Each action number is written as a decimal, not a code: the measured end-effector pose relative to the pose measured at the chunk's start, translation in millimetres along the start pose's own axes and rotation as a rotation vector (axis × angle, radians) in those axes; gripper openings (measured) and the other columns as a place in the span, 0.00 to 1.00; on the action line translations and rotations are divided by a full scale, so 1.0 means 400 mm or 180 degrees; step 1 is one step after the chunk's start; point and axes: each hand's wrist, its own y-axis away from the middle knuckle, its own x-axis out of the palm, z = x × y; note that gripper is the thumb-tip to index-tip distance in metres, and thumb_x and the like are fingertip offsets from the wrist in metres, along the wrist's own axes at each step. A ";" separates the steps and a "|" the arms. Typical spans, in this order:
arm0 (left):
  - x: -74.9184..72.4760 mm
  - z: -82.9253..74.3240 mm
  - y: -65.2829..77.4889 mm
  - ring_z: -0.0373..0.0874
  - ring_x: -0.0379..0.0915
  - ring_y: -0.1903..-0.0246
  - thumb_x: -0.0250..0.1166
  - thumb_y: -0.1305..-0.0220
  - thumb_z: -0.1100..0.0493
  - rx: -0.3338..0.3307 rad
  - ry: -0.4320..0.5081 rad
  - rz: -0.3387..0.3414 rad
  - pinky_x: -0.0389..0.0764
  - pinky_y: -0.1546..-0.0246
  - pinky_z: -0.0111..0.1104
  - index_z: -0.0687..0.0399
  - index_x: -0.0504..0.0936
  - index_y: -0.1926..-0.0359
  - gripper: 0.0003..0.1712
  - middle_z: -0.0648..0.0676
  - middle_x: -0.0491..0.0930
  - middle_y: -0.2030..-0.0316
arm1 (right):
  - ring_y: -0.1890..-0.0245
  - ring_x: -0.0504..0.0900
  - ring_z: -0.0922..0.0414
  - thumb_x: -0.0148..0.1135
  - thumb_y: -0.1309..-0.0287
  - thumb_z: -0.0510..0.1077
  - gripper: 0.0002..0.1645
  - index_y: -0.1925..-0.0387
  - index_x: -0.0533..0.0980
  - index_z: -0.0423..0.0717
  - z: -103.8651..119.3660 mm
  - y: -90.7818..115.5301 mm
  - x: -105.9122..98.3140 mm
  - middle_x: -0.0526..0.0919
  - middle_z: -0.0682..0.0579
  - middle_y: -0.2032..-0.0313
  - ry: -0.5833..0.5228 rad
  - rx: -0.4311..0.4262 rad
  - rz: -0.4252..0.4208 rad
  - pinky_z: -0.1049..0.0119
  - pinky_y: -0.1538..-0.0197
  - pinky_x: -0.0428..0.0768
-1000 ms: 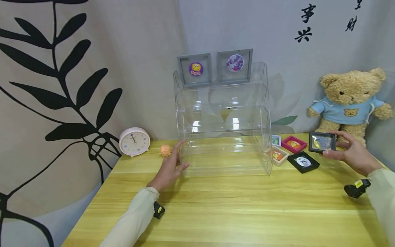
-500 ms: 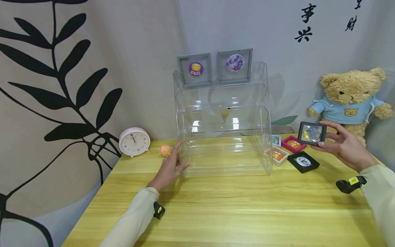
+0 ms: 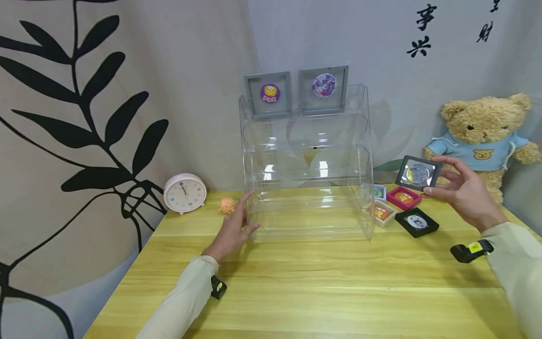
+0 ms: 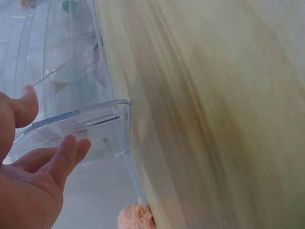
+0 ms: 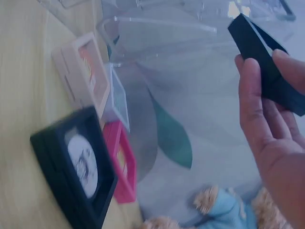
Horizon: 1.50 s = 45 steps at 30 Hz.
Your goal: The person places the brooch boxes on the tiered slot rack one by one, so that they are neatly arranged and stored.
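The right hand (image 3: 470, 193) is pinching a black case (image 3: 401, 170) at its right end, thumb and fingers opposed, and is holding it tilted in the air near the bear (image 3: 482, 129). The case is probably weighing little and feeling stiff; its smooth rim could be slipping from a loose pinch, and the clear window looks likely to be the fragile part, so a hold on the rim is seeming best. A round disc (image 3: 418, 173) is showing inside it. The left hand (image 3: 230, 233) is gripping the side panel of the clear rack (image 3: 311, 234), thumb and fingers on opposite faces; that thin plastic is presumably rigid, slick and easily shifted. On its top tier the rack is holding two grey items, a left frame (image 3: 254, 100) and a right frame (image 3: 306, 96), each containing a round badge, while the lower tiers are showing nothing in them. Beside the rack, on the table (image 3: 296, 292), a pink case (image 3: 415, 203), a cream case (image 3: 385, 223), a pale blue case (image 3: 383, 193) and a second black case (image 3: 430, 228) are lying close together, the last containing a white disc (image 3: 417, 221).
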 end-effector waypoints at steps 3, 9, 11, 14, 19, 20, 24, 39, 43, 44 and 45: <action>0.000 -0.002 -0.001 0.65 0.77 0.40 0.65 0.33 0.64 0.0011 -0.0015 0.0000 0.82 0.40 0.52 0.27 0.46 0.23 0.51 0.73 0.78 0.41 | 0.61 0.90 0.64 0.62 0.43 0.21 0.41 0.34 0.64 0.53 0.019 -0.001 0.024 0.82 0.59 0.53 0.0377 -0.0060 -0.0042 0.72 0.63 0.90; -0.002 -0.004 -0.002 0.64 0.78 0.41 0.66 0.33 0.63 0.0010 -0.0093 -0.0004 0.82 0.40 0.53 0.27 0.45 0.23 0.51 0.73 0.81 0.45 | 0.58 0.88 0.67 0.65 0.43 0.24 0.41 0.33 0.63 0.53 0.060 -0.011 0.070 0.79 0.59 0.48 0.0714 -0.0160 0.0022 0.74 0.63 0.89; -0.002 -0.004 -0.002 0.64 0.78 0.41 0.66 0.33 0.63 0.0011 -0.0099 -0.0001 0.82 0.40 0.53 0.27 0.45 0.23 0.51 0.74 0.80 0.45 | 0.57 0.88 0.67 0.64 0.43 0.24 0.41 0.33 0.63 0.52 0.072 -0.017 0.086 0.78 0.59 0.47 0.0699 -0.0203 0.0090 0.74 0.63 0.89; 0.000 -0.002 -0.002 0.64 0.78 0.41 0.66 0.33 0.64 0.0007 -0.0089 -0.0012 0.82 0.40 0.52 0.28 0.46 0.23 0.51 0.74 0.80 0.44 | 0.56 0.88 0.66 0.64 0.43 0.23 0.40 0.34 0.64 0.50 0.089 -0.029 0.113 0.78 0.58 0.46 0.0705 -0.0281 0.0177 0.73 0.61 0.89; 0.003 -0.001 0.001 0.65 0.77 0.40 0.65 0.33 0.65 0.0007 -0.0032 -0.0008 0.82 0.40 0.53 0.32 0.46 0.22 0.50 0.75 0.78 0.42 | 0.54 0.88 0.64 0.63 0.43 0.22 0.39 0.35 0.64 0.49 0.117 -0.053 0.165 0.77 0.55 0.46 0.0740 -0.0306 0.0284 0.69 0.61 0.91; 0.003 -0.002 0.002 0.66 0.76 0.40 0.65 0.33 0.65 -0.0004 -0.0014 0.0004 0.81 0.40 0.53 0.32 0.46 0.22 0.50 0.75 0.78 0.42 | 0.54 0.87 0.64 0.62 0.43 0.22 0.39 0.34 0.63 0.49 0.122 -0.059 0.176 0.76 0.54 0.46 0.0759 -0.0302 0.0309 0.68 0.60 0.91; 0.002 -0.005 0.006 0.66 0.77 0.40 0.65 0.33 0.64 -0.0048 0.0004 0.0024 0.81 0.40 0.54 0.31 0.46 0.22 0.50 0.75 0.77 0.42 | 0.53 0.86 0.65 0.60 0.41 0.22 0.39 0.34 0.63 0.51 0.142 -0.086 0.222 0.75 0.53 0.48 0.0999 -0.0324 0.0361 0.68 0.59 0.91; -0.007 -0.009 0.000 0.66 0.77 0.40 0.65 0.32 0.63 0.0003 -0.0071 0.0055 0.82 0.41 0.55 0.28 0.44 0.22 0.50 0.74 0.77 0.40 | 0.54 0.84 0.62 0.61 0.44 0.21 0.41 0.34 0.64 0.52 0.172 -0.193 0.364 0.73 0.50 0.50 0.1543 -0.0399 0.0442 0.67 0.53 0.90; -0.008 -0.009 0.000 0.65 0.76 0.39 0.65 0.32 0.63 0.0020 -0.0081 0.0052 0.82 0.41 0.55 0.28 0.44 0.22 0.50 0.74 0.76 0.39 | 0.54 0.84 0.59 0.61 0.46 0.20 0.42 0.33 0.65 0.49 0.174 -0.223 0.393 0.74 0.48 0.50 0.1573 -0.0461 0.0472 0.71 0.53 0.89; -0.008 -0.008 0.000 0.66 0.76 0.40 0.65 0.32 0.63 0.0023 -0.0090 0.0043 0.82 0.42 0.55 0.28 0.44 0.22 0.50 0.75 0.76 0.40 | 0.54 0.84 0.58 0.61 0.46 0.19 0.42 0.33 0.65 0.48 0.174 -0.231 0.400 0.74 0.48 0.49 0.1589 -0.0485 0.0472 0.71 0.53 0.89; -0.008 -0.008 -0.001 0.66 0.77 0.40 0.65 0.32 0.63 0.0023 -0.0104 0.0032 0.83 0.42 0.55 0.28 0.44 0.22 0.50 0.75 0.78 0.42 | 0.53 0.84 0.57 0.61 0.47 0.19 0.42 0.33 0.65 0.48 0.175 -0.240 0.407 0.74 0.47 0.49 0.1618 -0.0501 0.0464 0.72 0.53 0.89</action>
